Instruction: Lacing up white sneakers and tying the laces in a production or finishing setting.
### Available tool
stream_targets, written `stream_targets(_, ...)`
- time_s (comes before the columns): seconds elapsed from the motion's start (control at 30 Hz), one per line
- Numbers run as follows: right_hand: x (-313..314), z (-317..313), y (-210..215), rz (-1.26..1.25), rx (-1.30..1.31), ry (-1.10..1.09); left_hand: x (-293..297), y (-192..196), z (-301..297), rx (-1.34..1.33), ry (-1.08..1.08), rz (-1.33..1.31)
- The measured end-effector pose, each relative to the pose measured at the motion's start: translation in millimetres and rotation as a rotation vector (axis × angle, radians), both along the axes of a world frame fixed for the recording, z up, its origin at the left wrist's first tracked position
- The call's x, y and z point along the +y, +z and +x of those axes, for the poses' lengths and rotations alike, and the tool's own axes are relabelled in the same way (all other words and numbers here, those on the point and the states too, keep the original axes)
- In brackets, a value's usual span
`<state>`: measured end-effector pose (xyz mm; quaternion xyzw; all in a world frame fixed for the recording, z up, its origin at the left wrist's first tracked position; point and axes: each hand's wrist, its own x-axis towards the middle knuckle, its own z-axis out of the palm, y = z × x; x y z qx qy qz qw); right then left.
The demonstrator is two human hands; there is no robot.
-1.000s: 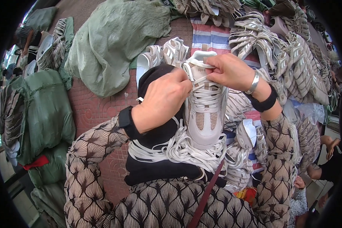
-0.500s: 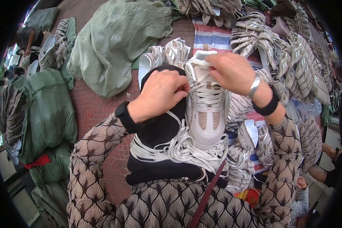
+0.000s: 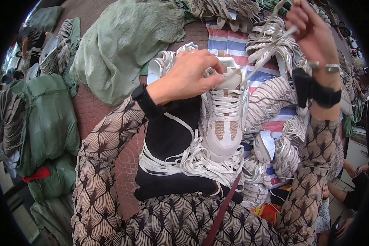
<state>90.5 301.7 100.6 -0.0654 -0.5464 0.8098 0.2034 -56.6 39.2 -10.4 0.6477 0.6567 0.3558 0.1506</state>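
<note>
A beige and white sneaker (image 3: 222,139) rests in my lap, toe toward me, its lace threaded in rows up the front. My right hand (image 3: 309,30) is raised to the upper right, closed on a white shoelace (image 3: 270,50) stretched taut from the sneaker's top. At the sneaker's upper left edge, my left hand (image 3: 188,76) has thumb and forefinger nearly together by the tongue. Whatever lies between them is too small to make out. A bundle of loose white laces (image 3: 192,162) lies over black cloth (image 3: 168,135) on my lap, below the toe.
Piles of similar sneakers (image 3: 270,100) lie right and ahead on a striped sheet (image 3: 229,41). A large pale green sack (image 3: 127,49) stands ahead left on red paving. Further left is a stuffed green sack (image 3: 49,119). Other people's arms (image 3: 344,188) show at the right edge.
My right hand has swung from the sneaker's tongue up and to the right, drawing the lace out long. My left hand has shifted slightly up and right toward the collar.
</note>
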Motion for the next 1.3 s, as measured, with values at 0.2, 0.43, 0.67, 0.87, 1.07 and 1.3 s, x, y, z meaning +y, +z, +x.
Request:
stream_targets(0.2,-44,-38,31,0.054,-0.179,-0.184,12,3,-2,0.064,-0.187,-0.165)
stream_targets(0.43,-60,-73,30,0.532,-0.354,-0.067,54,18,10,-0.952,-0.354,-0.265)
stream_targets(0.67,-80,-12,11,0.896,-0.483,0.398,43,54,-33,-1.337,-0.149,0.220)
stream_targets(0.87,-117,4,-52,0.408,-0.466,0.293,48,75,-37,0.201,0.005,-0.012)
stream_targets(1.07,-67,29,-56,-0.035,-0.129,0.119,-18,36,-109,0.778,-0.045,0.168)
stream_targets(1.3,-29,88,-80,-0.400,0.081,-0.099,-72,1,-121,0.573,0.159,-0.278)
